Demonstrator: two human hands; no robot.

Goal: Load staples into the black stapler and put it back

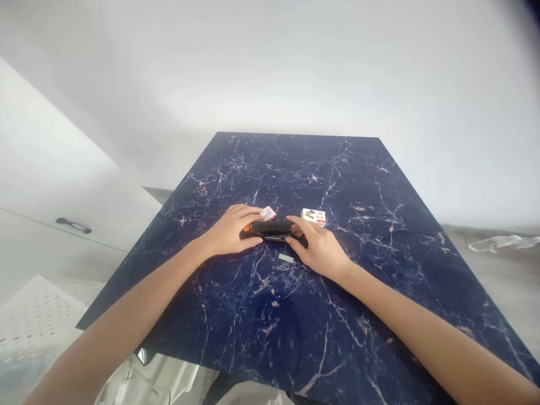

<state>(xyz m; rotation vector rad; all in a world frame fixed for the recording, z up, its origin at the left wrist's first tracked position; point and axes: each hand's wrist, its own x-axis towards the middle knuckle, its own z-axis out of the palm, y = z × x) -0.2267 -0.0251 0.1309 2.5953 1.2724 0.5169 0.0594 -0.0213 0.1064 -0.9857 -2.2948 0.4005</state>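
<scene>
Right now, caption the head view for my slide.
Left hand and right hand hold a black object at a blue marbled table, white box beyond.

Bare left hand [236, 230] and bare right hand [318, 246] face each other, gripping, thumbs toward the dark blue marbled table's [270, 332] near edge; bare forearms [162, 287] slant inward.

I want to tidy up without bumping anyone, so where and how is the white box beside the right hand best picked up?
Probably by the left and right ends of the white box, coming from above and the far side: it looks low and block-shaped, and the right hand crowds its near side.
</scene>
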